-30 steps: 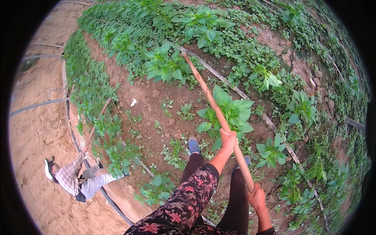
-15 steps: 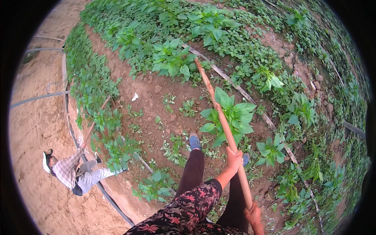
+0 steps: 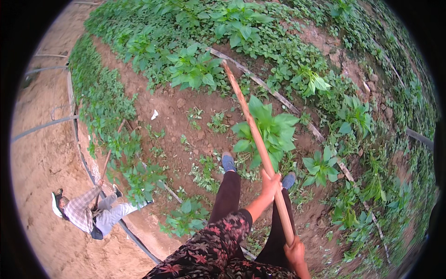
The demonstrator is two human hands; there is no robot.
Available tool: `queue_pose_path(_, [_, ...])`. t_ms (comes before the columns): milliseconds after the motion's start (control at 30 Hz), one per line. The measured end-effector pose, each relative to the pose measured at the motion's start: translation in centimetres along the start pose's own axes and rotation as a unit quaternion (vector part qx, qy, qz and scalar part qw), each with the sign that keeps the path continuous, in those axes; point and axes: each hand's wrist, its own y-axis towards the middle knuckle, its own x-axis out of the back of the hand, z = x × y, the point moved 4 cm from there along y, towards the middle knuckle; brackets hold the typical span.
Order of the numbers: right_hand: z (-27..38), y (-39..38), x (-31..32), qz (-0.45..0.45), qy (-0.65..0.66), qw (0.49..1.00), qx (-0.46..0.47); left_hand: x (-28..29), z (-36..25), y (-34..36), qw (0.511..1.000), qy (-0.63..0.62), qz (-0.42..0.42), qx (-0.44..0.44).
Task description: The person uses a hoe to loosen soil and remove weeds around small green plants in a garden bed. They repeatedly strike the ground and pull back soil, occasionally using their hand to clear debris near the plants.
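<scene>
A long, peeled wooden pole slants from near my body up and forward. My left hand is wrapped around its middle, and lower down my right hand grips the near part. The pole's far tip lies by a leafy green plant; whether a tool head sits there cannot be made out. Beneath the pole, a broad-leaved plant is partly covered by it. Blue shoes on my feet stand on brown soil on either side of the pole.
Grey strips run along the planted rows. Thick low greenery spreads at the far side and right. At the left, a person in a checked shirt and white hat holds another wooden pole beside a dark pipe.
The pole's far tip has shifted slightly left and up in view, and both hands moved a little with it. The other person has shifted slightly.
</scene>
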Motion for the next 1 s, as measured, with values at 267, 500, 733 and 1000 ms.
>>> queue_pose_path(267, [2.4,3.9,-1.5,0.028,0.071,0.996,0.037,3.7,-8.2,13.0,0.995,0.076,-0.065,-0.03])
queue_pose_path(500, [2.2,3.3,-4.2,0.04,0.066,0.997,0.015,4.8,-6.9,13.0,0.989,0.124,-0.071,-0.041])
queue_pose_path(733, [0.9,3.4,-6.6,0.067,0.081,0.994,0.018,5.7,-5.2,13.4,0.982,0.146,-0.107,-0.061])
queue_pose_path(1000, [-5.2,-2.3,-4.8,0.068,0.078,0.995,0.003,5.0,0.4,7.9,0.984,0.136,-0.108,-0.04])
